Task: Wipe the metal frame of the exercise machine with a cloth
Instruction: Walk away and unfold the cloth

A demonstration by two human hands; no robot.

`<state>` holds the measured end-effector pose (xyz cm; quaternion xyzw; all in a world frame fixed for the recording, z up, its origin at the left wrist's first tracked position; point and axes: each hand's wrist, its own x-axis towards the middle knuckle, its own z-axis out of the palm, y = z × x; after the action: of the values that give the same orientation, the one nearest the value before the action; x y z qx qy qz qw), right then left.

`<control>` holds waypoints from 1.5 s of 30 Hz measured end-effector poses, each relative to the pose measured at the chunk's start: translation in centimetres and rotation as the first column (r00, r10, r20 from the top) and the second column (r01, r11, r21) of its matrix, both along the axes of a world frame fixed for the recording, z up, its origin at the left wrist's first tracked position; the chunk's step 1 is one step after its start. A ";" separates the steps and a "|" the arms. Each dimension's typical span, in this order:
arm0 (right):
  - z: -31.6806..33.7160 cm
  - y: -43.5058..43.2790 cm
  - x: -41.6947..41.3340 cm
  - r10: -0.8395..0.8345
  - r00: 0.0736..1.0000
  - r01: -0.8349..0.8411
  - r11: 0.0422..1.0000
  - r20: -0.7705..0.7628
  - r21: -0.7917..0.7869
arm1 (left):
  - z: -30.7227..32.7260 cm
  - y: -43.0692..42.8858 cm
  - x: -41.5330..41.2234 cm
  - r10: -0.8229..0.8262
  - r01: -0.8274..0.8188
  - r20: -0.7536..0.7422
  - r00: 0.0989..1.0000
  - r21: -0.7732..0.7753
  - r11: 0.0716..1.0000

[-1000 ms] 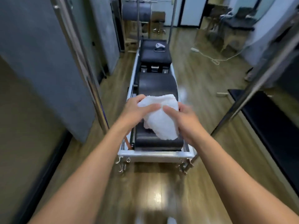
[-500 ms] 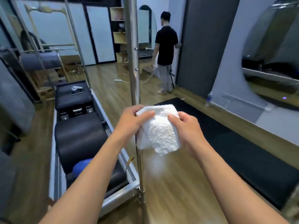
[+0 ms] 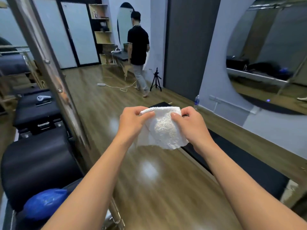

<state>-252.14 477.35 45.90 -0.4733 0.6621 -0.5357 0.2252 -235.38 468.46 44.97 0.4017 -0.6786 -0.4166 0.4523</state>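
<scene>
head view, hands: your left hand [image 3: 132, 123] and right hand [image 3: 191, 125] both pinch the cloth [image 3: 162, 130] by its top edge.
cloth: mid-air, well right of the metal frame post [image 3: 49, 67].
step: readying the cloth I'd say, no wiping yet.
next: bring it left onto the post.

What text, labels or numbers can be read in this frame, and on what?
None can be read.
Label on the water bottle by the wall: too small to read.
Items on the wooden shelf: blurred, no legible print.
The white cloth and the metal post: no markings visible.
</scene>
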 end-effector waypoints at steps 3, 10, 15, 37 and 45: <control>-0.3 -4.2 -2.2 0.003 1.000 -0.003 0.999 -0.013 -0.045 | -0.2 -3.8 -2.3 0.083 -0.082 0.004 0.997 -0.026 0.996; 0.9 -15.9 -6.2 0.125 0.975 -0.118 0.992 0.186 -0.051 | 0.7 -15.1 -6.3 0.125 -0.126 -0.177 0.976 0.006 0.992; 1.5 -25.3 -9.1 0.138 0.955 -0.138 0.990 0.261 -0.019 | 1.6 -23.7 -9.3 0.140 -0.142 -0.201 0.970 0.004 0.990; 3.0 -72.8 -8.5 0.400 0.682 -0.480 0.876 0.612 -0.037 | 3.0 -63.1 -6.2 0.241 -0.239 -0.007 0.971 0.071 0.968; 4.4 -90.9 -2.8 0.474 0.594 -0.508 0.847 0.650 -0.154 | 4.5 -80.5 -0.7 0.325 -0.325 0.040 0.945 -0.007 0.946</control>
<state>-254.93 386.48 50.29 -0.4080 0.3930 -0.5691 0.5960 -236.04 387.98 49.45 0.5161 -0.6123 -0.3280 0.5010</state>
